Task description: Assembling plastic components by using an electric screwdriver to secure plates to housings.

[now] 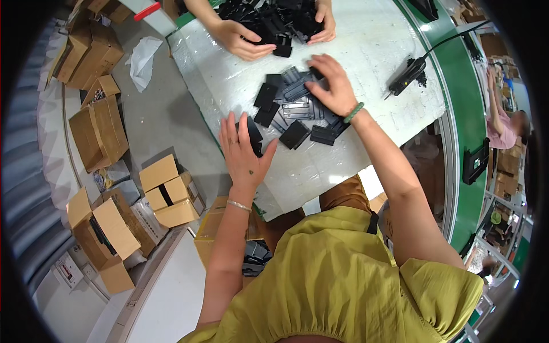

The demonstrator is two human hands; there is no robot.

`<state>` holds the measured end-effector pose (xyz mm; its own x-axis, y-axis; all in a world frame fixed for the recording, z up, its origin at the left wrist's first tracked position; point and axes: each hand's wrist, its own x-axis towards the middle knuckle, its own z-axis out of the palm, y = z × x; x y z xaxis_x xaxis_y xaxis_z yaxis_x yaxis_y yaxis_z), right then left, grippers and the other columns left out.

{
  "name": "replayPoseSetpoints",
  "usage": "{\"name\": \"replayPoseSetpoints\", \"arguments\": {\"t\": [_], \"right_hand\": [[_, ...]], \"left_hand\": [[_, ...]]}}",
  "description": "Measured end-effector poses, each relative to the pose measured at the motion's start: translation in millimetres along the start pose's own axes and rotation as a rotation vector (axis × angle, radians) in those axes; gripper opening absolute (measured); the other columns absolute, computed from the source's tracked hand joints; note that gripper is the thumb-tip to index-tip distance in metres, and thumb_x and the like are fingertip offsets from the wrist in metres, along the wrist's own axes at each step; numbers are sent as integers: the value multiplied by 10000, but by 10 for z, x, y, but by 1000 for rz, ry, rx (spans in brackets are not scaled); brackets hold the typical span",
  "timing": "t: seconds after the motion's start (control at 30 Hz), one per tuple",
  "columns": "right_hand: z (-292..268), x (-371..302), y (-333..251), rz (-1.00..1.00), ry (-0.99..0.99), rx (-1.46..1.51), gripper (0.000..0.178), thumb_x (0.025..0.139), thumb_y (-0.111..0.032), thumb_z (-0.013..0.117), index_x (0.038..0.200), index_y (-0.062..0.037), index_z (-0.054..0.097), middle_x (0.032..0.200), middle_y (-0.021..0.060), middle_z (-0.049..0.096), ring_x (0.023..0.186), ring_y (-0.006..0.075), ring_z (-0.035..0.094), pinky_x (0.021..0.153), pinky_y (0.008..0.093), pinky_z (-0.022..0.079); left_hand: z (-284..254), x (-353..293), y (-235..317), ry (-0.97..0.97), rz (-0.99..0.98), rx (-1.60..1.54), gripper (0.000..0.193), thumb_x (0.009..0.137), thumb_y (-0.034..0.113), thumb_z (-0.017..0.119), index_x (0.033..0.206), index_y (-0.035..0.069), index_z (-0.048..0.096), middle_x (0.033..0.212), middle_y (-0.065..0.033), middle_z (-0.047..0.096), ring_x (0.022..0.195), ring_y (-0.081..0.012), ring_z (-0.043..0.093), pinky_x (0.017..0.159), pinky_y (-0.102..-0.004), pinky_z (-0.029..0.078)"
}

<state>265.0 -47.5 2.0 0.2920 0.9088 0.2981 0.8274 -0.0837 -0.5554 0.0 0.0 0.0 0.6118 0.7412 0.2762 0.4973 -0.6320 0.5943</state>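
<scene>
A loose pile of flat black plastic parts (297, 108) lies on the white tabletop (337, 166); some parts show ribbed sides. My left hand (243, 157) is at the pile's left, its fingers stretched and spread, over a black plastic part (251, 137) that shows between index finger and thumb. Over the upper right of the pile reaches my right hand (333, 86), fingers extended and thumb apart, touching or close above the parts. What lies under its palm is hidden.
Across the table, another person's hands (246, 43) surround a heap of black parts (274, 20). A black corded tool (409, 75) lies at the right, near the green edge (472, 114). Open cardboard boxes (100, 134) stand on the floor at the left.
</scene>
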Motion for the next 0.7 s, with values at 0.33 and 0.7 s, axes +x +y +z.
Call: {"name": "replayPoseSetpoints", "arguments": {"t": [0.33, 0.7], "right_hand": [[-473, -373, -137, 62, 49, 16, 585, 701, -234, 691, 1221, -48, 497, 1285, 161, 456, 1249, 329, 375, 1030, 401, 311], [-464, -872, -298, 61, -233, -160, 949, 515, -522, 781, 1316, -158, 426, 1416, 154, 272, 1330, 339, 230, 1066, 507, 198]], "left_hand": [[300, 455, 391, 40, 139, -140, 678, 705, 297, 721, 1251, 21, 428, 1361, -273, 273, 1244, -468, 249, 1015, -553, 232], [560, 841, 355, -39, 278, -129, 499, 769, 276, 662, 1163, 3, 526, 1300, -229, 399, 1183, -428, 380, 984, -473, 326]]}}
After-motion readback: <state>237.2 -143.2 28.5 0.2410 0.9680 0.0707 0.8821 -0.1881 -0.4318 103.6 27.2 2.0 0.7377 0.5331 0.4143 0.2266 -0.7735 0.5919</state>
